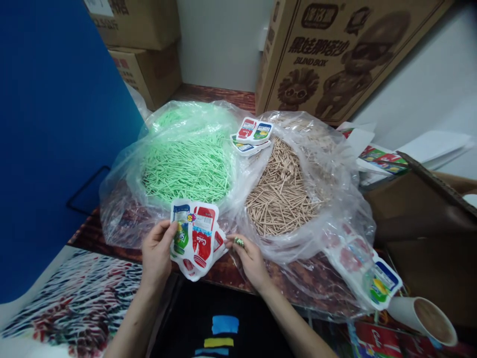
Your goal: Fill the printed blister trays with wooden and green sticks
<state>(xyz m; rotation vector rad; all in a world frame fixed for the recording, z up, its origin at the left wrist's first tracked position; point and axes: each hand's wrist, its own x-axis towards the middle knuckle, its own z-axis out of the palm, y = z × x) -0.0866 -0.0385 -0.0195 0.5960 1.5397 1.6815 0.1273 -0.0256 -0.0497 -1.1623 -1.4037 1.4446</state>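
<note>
My left hand (pixel 158 251) is closed on several double-pouch packets (pixel 203 233) printed with red Cola and green-and-blue lemon drink pictures, fanned a little. My right hand (pixel 251 261), just right of the packets, is closed around a small bunch of thin green sticks (pixel 239 242) whose ends show at the fingers. Its fingertips are by the packets' right edge; I cannot tell if they touch. Behind my left hand lies a clear bag of light green sticks (pixel 186 171). Beyond my right hand is a clear bag of brown sticks (pixel 281 199).
More packets (pixel 253 132) rest between the bags, and others (pixel 380 283) lie at the right. A paper cup (pixel 425 318) lies tilted near an open carton (pixel 413 219). A large cardboard box (pixel 335 59) stands behind; a blue panel (pixel 55 139) borders the left.
</note>
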